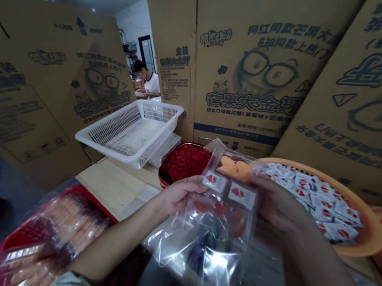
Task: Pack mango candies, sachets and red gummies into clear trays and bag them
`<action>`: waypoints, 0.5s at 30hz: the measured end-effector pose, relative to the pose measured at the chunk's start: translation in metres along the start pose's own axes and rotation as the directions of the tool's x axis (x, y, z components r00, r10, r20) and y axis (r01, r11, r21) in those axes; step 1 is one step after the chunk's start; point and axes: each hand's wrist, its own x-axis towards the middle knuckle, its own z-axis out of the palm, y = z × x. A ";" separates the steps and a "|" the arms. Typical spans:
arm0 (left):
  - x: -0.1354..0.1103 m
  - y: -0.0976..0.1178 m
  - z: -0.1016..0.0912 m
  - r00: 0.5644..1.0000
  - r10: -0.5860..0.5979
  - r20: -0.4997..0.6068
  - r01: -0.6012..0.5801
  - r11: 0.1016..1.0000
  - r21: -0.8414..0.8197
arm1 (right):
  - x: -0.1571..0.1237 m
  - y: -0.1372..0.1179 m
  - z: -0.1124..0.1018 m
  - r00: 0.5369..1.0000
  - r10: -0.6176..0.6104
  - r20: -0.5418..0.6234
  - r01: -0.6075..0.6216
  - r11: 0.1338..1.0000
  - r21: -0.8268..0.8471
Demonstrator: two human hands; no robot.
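L hand pinches clear compartment pack at L edge; R hand grips R edge, nr. orange basin. I judge: strawberry-print sachet placing step; next prob. needs pack level.

The left hand pinches the packet at its left edge, thumb and fingers bent, the bare left forearm slanting up from below left of it. Opposite, the blurred right hand holds its right edge, the right forearm rising from below right.
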 end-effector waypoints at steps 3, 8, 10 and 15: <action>-0.003 -0.004 0.000 0.999 -0.041 -0.036 0.041 0.999 0.003 | 0.010 -0.004 -0.008 0.979 -0.112 -0.169 0.117 0.993 0.018; -0.001 -0.011 -0.003 0.989 -0.069 -0.130 0.069 0.998 -0.008 | 0.014 0.007 -0.013 0.984 -0.075 -0.159 0.049 0.987 -0.156; 0.001 -0.013 -0.004 0.987 -0.055 -0.154 0.055 0.998 -0.005 | 0.012 0.014 -0.012 0.990 -0.065 -0.127 0.035 0.975 -0.220; 0.001 -0.019 -0.007 0.981 -0.083 -0.176 0.070 0.995 -0.075 | 0.000 0.021 -0.006 0.999 -0.039 0.026 0.047 0.875 -0.481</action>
